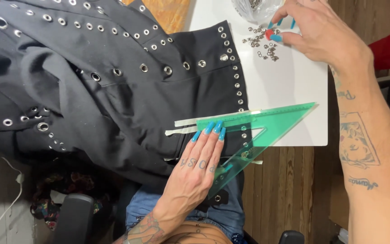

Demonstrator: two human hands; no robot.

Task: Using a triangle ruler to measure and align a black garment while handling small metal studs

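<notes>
1. I am looking down at a wooden table (pixel 290 180) with a white board (pixel 285 90) lying on it; a black garment (pixel 91 77) full of metal eyelets is spreading over the board's left part and off the table edge.
2. The left hand (pixel 199 165) is lying flat, fingers together, pressing a green transparent triangle ruler (pixel 267 126) onto the garment's edge. It is gripping nothing, only weighing it down.
3. The right hand (pixel 314 27) is reaching to the board's far end, the fingertips pinching a small red piece (pixel 269 33) among a heap of loose eyelets (pixel 263 45).
4. I think the ruler could be sliding if the left hand lifts, because the fabric under it is bunched and the ruler's tip is hanging over the board's edge.
5. The loose eyelets could be rolling off the board when the right hand disturbs them; they are lying near the garment's edge.
6. Strips of pale tape (pixel 190 123) are lying just beside the ruler, partly under it.
7. A clear bag (pixel 251 7) of more hardware is standing just behind the heap, crowding the right hand.
8. An orange cloth (pixel 170 13) is showing behind the garment.
</notes>
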